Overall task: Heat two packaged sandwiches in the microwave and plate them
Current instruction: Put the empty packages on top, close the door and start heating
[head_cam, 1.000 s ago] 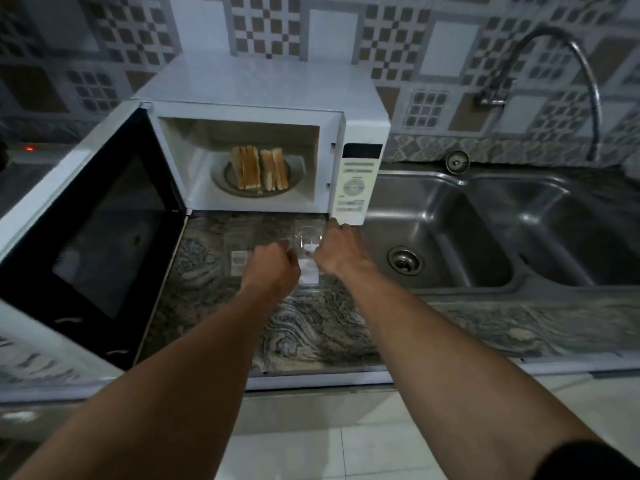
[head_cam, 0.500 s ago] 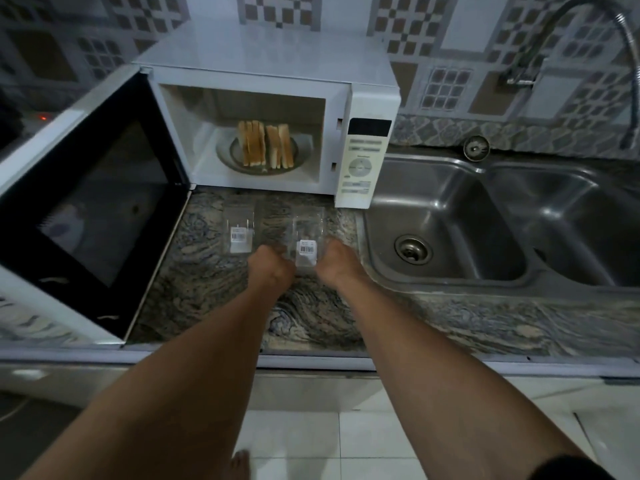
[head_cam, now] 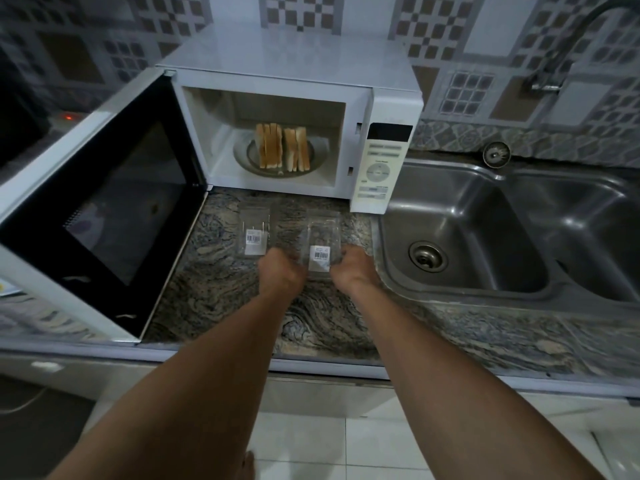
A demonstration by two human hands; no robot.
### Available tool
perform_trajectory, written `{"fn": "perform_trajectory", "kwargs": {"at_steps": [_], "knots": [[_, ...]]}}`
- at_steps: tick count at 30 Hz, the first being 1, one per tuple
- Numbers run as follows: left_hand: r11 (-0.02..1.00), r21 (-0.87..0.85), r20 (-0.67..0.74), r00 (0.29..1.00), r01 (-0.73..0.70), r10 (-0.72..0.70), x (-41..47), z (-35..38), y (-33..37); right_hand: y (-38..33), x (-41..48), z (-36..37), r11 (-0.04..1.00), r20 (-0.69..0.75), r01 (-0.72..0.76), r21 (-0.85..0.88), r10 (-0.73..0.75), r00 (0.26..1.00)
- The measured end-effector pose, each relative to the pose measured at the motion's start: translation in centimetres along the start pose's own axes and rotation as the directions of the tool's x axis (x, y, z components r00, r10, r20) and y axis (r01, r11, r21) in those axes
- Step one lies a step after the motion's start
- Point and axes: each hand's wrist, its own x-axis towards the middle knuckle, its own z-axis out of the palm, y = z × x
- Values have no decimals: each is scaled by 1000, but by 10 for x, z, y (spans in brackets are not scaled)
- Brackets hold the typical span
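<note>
While sandwiches (head_cam: 282, 150) stand inside microwave (head_cam: 291, 74), clear package (head_cam: 320, 251) held in front.
Left hand (head_cam: 282, 275) and right hand (head_cam: 353, 271) pinch its sides.

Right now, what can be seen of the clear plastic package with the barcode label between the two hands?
The clear plastic package is a thin, see-through shell, seemingly empty: the marbled stone counter shows through it. A white barcode label sits on its near end. It lies before the open white microwave. The left hand and right hand pinch its near corners.
</note>
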Motion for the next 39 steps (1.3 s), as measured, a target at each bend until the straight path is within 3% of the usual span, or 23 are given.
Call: {"fn": "perform_trajectory", "kwargs": {"at_steps": [5,10,16,24,39], "knots": [[980,164,-27,992,-114,120,-14,-13,3,-9,-8,-6,999,-25,-21,-35,20,999],[918,327,-169,942,-225,291,-8,-23,-6,-21,-12,-10,998,-82,14,-68,-19,996],[917,366,-375,877,-157,299,19,-24,-19,-29,-4,8,985,-103,107,-135,-122,987],[945,319,-184,973,-76,140,47,-22,-34,-22,5,30,976,-78,79,-202,-96,992],[948,296,-165,972,-116,170,47,-23,-39,-19,8,34,976,-108,86,-200,-110,988]]}}
